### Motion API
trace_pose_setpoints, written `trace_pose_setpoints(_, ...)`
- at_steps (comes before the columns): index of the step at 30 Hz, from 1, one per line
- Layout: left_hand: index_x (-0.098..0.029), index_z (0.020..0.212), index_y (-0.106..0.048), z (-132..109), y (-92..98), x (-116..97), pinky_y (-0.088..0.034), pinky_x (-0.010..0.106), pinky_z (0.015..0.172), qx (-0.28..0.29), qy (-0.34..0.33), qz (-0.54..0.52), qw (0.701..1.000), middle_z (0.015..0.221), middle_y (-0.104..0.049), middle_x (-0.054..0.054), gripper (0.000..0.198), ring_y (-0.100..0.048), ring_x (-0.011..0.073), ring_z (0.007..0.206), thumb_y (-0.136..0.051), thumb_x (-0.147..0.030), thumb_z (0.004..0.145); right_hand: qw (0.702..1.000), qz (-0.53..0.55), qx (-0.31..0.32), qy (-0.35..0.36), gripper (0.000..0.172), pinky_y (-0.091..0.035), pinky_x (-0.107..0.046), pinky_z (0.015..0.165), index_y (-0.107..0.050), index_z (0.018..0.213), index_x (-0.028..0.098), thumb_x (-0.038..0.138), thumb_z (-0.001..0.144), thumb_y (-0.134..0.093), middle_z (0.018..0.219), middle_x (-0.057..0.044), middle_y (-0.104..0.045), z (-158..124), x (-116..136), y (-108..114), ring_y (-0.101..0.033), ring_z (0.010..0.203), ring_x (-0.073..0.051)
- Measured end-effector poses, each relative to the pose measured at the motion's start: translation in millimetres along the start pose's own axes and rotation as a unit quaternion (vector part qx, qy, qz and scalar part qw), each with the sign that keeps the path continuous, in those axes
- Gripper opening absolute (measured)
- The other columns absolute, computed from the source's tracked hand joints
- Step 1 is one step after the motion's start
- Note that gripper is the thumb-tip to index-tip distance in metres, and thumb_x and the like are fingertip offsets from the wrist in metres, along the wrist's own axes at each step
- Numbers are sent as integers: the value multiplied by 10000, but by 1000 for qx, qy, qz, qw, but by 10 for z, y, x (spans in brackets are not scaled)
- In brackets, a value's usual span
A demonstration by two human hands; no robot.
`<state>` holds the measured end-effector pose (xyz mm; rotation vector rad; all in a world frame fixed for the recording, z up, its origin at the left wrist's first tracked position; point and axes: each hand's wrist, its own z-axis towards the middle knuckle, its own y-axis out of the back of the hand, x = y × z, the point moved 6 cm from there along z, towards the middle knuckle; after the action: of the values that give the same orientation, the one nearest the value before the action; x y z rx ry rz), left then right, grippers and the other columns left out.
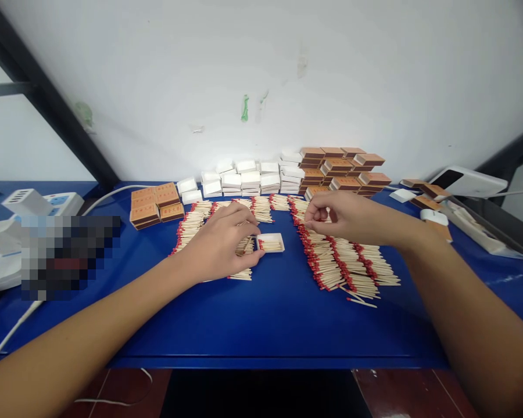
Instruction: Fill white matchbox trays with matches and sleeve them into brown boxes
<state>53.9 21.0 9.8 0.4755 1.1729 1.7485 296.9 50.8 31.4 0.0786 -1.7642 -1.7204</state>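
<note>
A small white matchbox tray (282, 246) lies on the blue table with a layer of matches (270, 245) in it. My left hand (222, 241) has its thumb and fingers at the tray's left end, gripping it. Under and behind that hand spreads a pile of red-headed matches (192, 217), partly covered by it. My right hand (337, 215) is over the upper part of the right-hand match pile (331, 261), fingertips pinched together. Whatever may be between those fingertips is too small to make out.
White trays (244, 180) are stacked along the wall, beside stacked orange matchboxes (337, 168). More orange matchboxes (152, 203) sit at left. Power strips (65, 203) and a blurred-out dark object (70, 255) lie far left. A white device (470, 180) and loose boxes stand at right.
</note>
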Motion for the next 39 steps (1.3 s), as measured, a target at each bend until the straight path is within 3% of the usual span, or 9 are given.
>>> trace_pose_setpoints(5,-175,1066,-784,14,3,-36,-536,524,1084,3,1,-6,1000,1153,-759,114,215,-662,316,1202,-721,-374,1018,994,41,-14,96,173,-469,-362,746,-707,923,238,370,1017,-645,950,-64,-696,47,446,-283,-622,881,-225)
trace_pose_setpoints(9,-177,1065,-781,18,5,-49,-534,519,1080,7,-3,-5,1000,1143,-751,108,193,-654,311,1190,-723,-353,1011,990,38,-47,130,64,-497,-360,794,-677,966,222,221,1011,-631,1031,-79,-678,52,572,-486,-629,947,-226)
trace_pose_setpoints(20,-193,1058,-781,22,7,-40,-527,516,1103,15,10,-7,1000,1159,-759,106,187,-654,317,1215,-720,-364,1011,984,5,-66,165,118,-508,-381,829,-721,1018,212,224,1055,-610,1052,-98,-676,34,540,-509,-644,978,-244)
trace_pose_setpoints(26,-203,1045,-782,25,14,-42,-531,527,1085,13,12,-14,1000,1146,-761,103,162,-652,313,1190,-721,-348,1005,987,11,-67,148,78,-501,-385,837,-674,1017,227,214,1038,-600,1019,-91,-692,54,547,-516,-632,945,-245)
trace_pose_setpoints(31,-201,1064,-788,29,12,-52,-533,526,1083,20,13,-10,1000,1156,-765,105,172,-653,316,1208,-719,-348,1008,986,-7,-107,126,98,-458,-359,788,-671,998,228,168,1006,-594,944,-72,-679,106,483,-451,-615,905,-239)
trace_pose_setpoints(39,-191,1065,-792,14,9,-38,-536,533,1096,13,10,-13,1000,1167,-766,110,185,-654,323,1225,-745,-358,1000,988,-73,-119,68,121,-455,-408,861,-730,922,212,266,1017,-676,963,-103,-685,352,306,-508,-606,1014,-291)
